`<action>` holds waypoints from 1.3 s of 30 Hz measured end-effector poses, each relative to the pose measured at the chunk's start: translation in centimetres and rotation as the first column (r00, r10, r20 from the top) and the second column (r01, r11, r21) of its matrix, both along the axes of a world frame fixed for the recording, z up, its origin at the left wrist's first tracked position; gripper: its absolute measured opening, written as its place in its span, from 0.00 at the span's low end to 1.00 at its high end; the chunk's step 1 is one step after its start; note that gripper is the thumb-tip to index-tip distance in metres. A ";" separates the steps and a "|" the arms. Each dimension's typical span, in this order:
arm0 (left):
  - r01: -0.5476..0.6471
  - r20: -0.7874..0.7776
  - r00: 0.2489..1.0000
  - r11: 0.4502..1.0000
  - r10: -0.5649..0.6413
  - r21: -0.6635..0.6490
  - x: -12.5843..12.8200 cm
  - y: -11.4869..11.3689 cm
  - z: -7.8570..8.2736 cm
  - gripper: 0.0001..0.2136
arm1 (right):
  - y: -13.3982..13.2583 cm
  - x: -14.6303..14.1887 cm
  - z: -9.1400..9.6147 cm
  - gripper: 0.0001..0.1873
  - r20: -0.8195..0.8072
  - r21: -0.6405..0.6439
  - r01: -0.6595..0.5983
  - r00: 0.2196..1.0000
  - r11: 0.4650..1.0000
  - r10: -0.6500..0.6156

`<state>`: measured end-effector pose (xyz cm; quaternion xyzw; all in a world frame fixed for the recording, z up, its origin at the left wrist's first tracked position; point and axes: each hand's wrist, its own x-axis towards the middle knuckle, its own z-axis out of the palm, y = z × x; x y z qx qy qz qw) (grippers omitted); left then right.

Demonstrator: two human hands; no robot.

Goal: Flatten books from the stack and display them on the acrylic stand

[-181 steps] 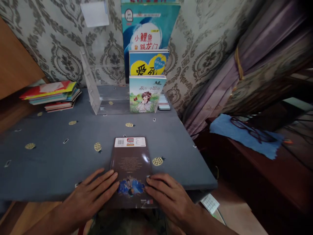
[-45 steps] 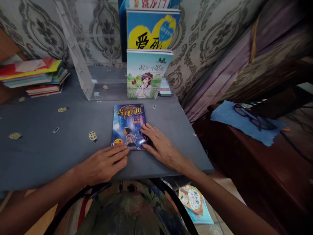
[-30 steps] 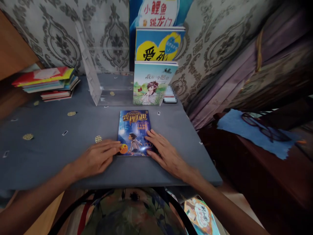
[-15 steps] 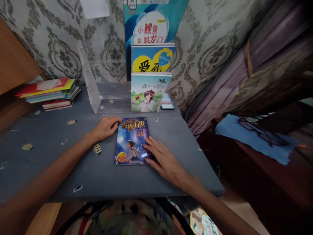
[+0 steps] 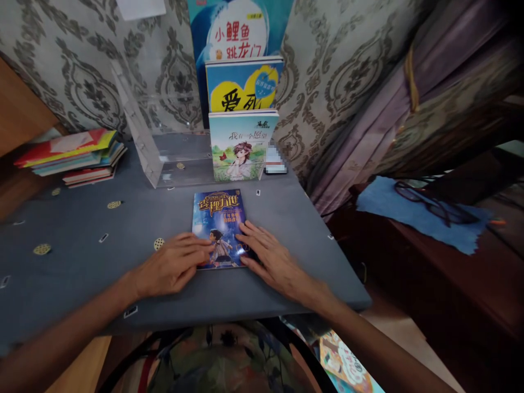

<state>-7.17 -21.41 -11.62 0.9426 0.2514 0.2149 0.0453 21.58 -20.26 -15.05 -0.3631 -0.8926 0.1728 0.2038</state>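
A dark blue book [image 5: 223,232] with gold lettering and a drawn running figure lies flat on the grey-blue tablecloth [image 5: 262,300], its cover up. My left hand [image 5: 174,263] rests at its lower left, fingers stretched out over the cover's edge. On the other side, my right hand [image 5: 272,259] lies with spread fingers along the book's right edge, fingertips on the cover. Neither hand grips the book. Behind it, a light green book [image 5: 237,158] stands upright in a clear acrylic stand [image 5: 149,158].
Further back in the stand are a blue-yellow book [image 5: 229,76] and a tall teal book [image 5: 200,33]. Stacked books [image 5: 88,150] lie at the left. To the right, glasses [image 5: 446,210] sit on a blue cloth [image 5: 380,202]. More books [image 5: 347,365] lie below the table.
My left hand has moved from the book's upper left corner down to its lower left, onto the cover. My right hand stays at the right edge. The view has shifted slightly.
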 end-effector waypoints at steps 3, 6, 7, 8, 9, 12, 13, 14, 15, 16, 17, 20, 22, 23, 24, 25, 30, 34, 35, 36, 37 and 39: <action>0.015 -0.018 1.000 1.000 -0.015 -0.017 0.4 -0.8 0.4 0.16 | 0.0 0.1 -0.1 0.23 -0.001 0.007 0.005 1.000 1.000 -0.005; -0.048 -0.023 0.999 0.998 0.047 -0.034 0.8 0.7 -0.1 0.14 | 0.0 0.1 0.1 0.22 0.011 0.023 0.007 1.000 1.000 -0.007; -0.083 -0.020 0.996 0.996 0.082 -0.034 0.9 1.4 -0.4 0.14 | 0.0 0.0 0.4 0.22 0.016 0.035 0.004 1.000 0.999 -0.005; -0.123 -0.014 0.992 0.992 0.122 -0.033 1.1 2.1 -0.8 0.14 | 0.0 -0.3 0.7 0.21 0.021 0.048 -0.003 1.000 0.999 0.002; -0.162 -0.005 0.987 0.986 0.162 -0.033 1.3 2.9 -1.2 0.14 | 0.0 -0.6 1.0 0.20 0.026 0.062 -0.019 0.999 0.998 0.018; -0.248 0.021 0.968 0.968 0.249 -0.032 1.8 4.4 -2.2 0.17 | 0.1 -2.4 2.1 0.19 0.051 0.087 -0.130 0.991 0.988 0.126; -0.264 0.026 0.964 0.964 0.265 -0.032 1.9 4.7 -2.5 0.17 | 0.3 -3.1 2.3 0.18 0.064 0.087 -0.180 0.982 0.980 0.175; -0.277 0.029 0.960 0.960 0.278 -0.036 2.0 4.9 -2.7 0.18 | 0.5 -3.6 2.5 0.19 0.079 0.086 -0.228 0.972 0.970 0.221; -0.289 0.031 0.956 0.956 0.291 -0.043 2.0 4.9 -2.8 0.18 | 0.8 -4.1 2.5 0.19 0.088 0.086 -0.265 0.962 0.960 0.257; -0.301 0.033 0.952 0.952 0.303 -0.055 2.0 4.9 -2.9 0.19 | 1.1 -4.4 2.4 0.19 0.089 0.088 -0.287 0.956 0.954 0.279; -0.311 0.033 0.949 0.948 0.314 -0.068 1.9 4.9 -3.0 0.19 | 1.6 -4.5 2.2 0.20 0.084 0.093 -0.292 0.955 0.952 0.285; -0.321 0.042 0.944 0.943 0.326 -0.089 1.8 4.9 -3.1 0.19 | 3.7 -4.0 1.4 0.20 0.058 0.101 -0.244 0.969 0.965 0.239; -0.321 0.047 0.944 0.944 0.325 -0.081 1.7 5.0 -3.0 0.19 | 5.7 -3.4 1.0 0.20 0.056 0.090 -0.192 0.981 0.977 0.188; -0.320 0.043 0.945 0.945 0.323 -0.072 1.7 5.1 -3.0 0.19 | 6.8 -3.2 0.8 0.20 0.054 0.080 -0.165 0.985 0.983 0.161; -0.318 0.034 0.947 0.946 0.320 -0.061 1.8 5.1 -2.9 0.19 | 8.0 -3.0 0.8 0.20 0.047 0.066 -0.138 0.990 0.988 0.135; -0.315 0.015 0.949 0.948 0.316 -0.047 1.9 4.9 -2.7 0.18 | 9.0 -2.8 0.7 0.20 0.036 0.053 -0.111 0.993 0.992 0.110; -0.189 -0.192 0.964 0.982 0.186 0.001 3.6 1.9 -1.9 0.25 | 12.0 -2.8 0.6 0.19 -0.025 0.046 -0.068 0.997 0.997 0.069; -0.104 -0.245 0.962 0.993 0.116 0.061 4.5 0.2 -2.0 0.29 | 12.0 -2.8 0.2 0.19 -0.057 0.095 -0.053 0.997 0.994 0.058; -0.107 -0.247 0.961 0.992 0.122 0.073 4.2 0.4 -2.0 0.27 | 12.0 -2.8 0.1 0.19 -0.064 0.104 -0.052 0.996 0.993 0.058; -0.106 -0.248 0.961 0.991 0.123 0.080 3.7 0.9 -2.1 0.25 | 12.0 -2.8 0.0 0.19 -0.074 0.111 -0.046 0.996 0.993 0.054; -0.100 -0.250 0.961 0.992 0.117 0.081 3.0 1.5 -2.1 0.24 | 12.1 -2.8 -0.1 0.19 -0.084 0.115 -0.032 0.996 0.993 0.042; -0.073 -0.238 0.967 0.994 0.090 0.075 1.4 2.9 -1.8 0.22 | 12.3 -2.7 -0.3 0.18 -0.097 0.116 0.010 0.995 0.993 0.001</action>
